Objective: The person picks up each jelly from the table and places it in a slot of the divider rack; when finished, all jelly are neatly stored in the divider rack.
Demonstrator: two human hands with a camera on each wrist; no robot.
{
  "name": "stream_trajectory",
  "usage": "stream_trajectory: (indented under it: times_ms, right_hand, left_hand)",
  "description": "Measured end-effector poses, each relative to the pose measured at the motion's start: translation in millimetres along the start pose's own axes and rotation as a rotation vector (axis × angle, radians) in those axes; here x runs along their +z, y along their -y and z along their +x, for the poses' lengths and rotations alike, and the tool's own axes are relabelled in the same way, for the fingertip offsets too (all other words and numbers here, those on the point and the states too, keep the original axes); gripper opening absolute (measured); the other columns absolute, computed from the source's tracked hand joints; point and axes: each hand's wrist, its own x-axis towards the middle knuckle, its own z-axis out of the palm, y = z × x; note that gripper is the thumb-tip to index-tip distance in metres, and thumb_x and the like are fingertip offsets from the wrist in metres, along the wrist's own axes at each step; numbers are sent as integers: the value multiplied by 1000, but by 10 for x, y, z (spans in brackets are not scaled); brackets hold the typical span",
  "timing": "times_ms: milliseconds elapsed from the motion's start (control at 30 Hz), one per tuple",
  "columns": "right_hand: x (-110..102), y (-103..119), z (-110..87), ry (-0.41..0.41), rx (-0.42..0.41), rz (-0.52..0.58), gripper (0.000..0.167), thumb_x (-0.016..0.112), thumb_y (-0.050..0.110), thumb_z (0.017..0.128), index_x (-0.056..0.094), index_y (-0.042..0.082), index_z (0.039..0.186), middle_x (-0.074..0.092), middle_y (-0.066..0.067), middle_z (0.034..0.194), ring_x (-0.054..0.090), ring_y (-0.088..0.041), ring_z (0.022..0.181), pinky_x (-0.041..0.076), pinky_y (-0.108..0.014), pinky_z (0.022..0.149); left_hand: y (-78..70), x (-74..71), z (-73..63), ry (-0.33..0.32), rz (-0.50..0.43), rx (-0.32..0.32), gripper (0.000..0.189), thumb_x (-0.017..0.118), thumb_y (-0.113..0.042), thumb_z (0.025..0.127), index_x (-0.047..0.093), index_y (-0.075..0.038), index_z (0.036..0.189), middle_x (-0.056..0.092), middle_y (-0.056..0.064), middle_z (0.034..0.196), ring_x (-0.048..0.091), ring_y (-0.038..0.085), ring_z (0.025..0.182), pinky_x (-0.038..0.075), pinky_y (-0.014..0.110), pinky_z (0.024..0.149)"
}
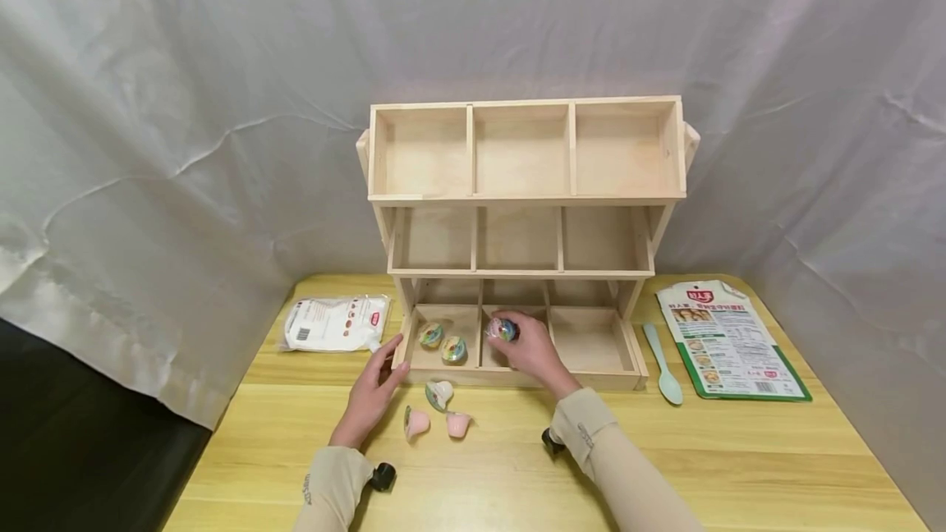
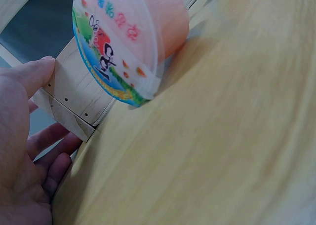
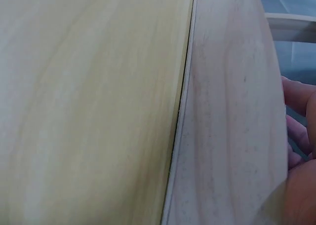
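Note:
My right hand (image 1: 530, 345) pinches a small jelly cup (image 1: 502, 329) with a printed lid over the bottom middle compartment of a wooden tiered organizer (image 1: 526, 201). In the right wrist view, the front board (image 3: 232, 111) hides that cup, leaving part of the hand visible. At the organizer's left front corner, my left hand (image 1: 372, 392) grips the wood, thumb on the front face and fingers round the side. Two jelly cups (image 1: 431, 335) lie in the bottom left compartment. Several more, including a pink jelly cup (image 2: 168, 22), lie on the table before the organizer, close to my left hand.
Left of the organizer lies a white printed pouch (image 1: 337, 324). On the right are a pale green spoon (image 1: 663, 364) and a large white-and-green printed bag (image 1: 732, 341). The wooden table (image 1: 488, 483) meets grey curtains (image 1: 222, 48) at its back and sides.

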Motion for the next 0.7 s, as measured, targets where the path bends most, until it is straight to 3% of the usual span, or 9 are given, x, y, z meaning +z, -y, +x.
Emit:
stream_trajectory:
  times_ms: [200,700]
  right_hand:
    - [22,-18,40,-8,-6,-44,47,83,18,89,69,10,133,71,-14,128,70,-30,106,58,-45,89]
    - [59,-73,60,27,-22,-96,46,83,14,88,69,4,131,73,-17,122,70,-32,103,58,-47,89]
  left_hand:
    - [6,-7,7,6,8,-5,57,61,-21,106,43,-10,158,53,20,150,59,35,129,50,38,102]
    - [3,2,5,0,5,-5,56,61,-20,106,43,-9,158,53,21,150,59,36,129,49,40,103]
